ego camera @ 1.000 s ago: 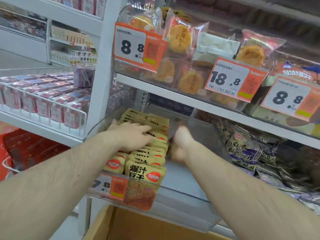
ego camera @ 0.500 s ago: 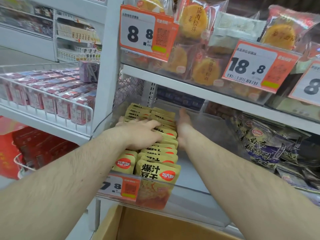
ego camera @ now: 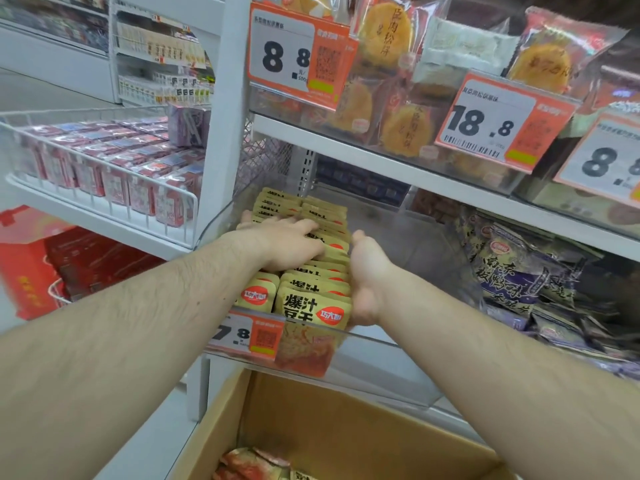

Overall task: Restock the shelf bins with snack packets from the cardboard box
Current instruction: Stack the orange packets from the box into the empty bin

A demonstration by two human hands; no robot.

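Both of the person's bare arms reach into the clear shelf bin [ego camera: 381, 344] on the lower shelf. The yellow snack packets [ego camera: 313, 306] stand there in two rows, front to back, filling the bin's left side up to its front wall. The left hand [ego camera: 287, 242] lies palm down across the tops of the rows, fingers stretched out flat and pressing on the packets, its far edge close to the bin's left wall. The right hand [ego camera: 367, 275] stands on edge against the right side of the right-hand row, thumb uppermost; its fingers run down along the packets' side and I cannot tell whether they curl under them or lie straight. The part of the bin to the right of that hand holds no packets that I can see.

On the bin's front wall, at its left end, hangs an orange price tag [ego camera: 247, 336]. Below the shelf's front edge stands the cardboard box [ego camera: 346, 427], open, with a few red and yellow packets [ego camera: 252, 465] showing at its near left corner.

In the neighbouring bin to the right lie dark purple snack bags [ego camera: 512, 271]. The shelf above carries round cakes in clear wrappers [ego camera: 398, 129] behind more orange price tags. On the wire-fronted shelf [ego camera: 104, 199] to the left stand rows of small red and pink cartons.
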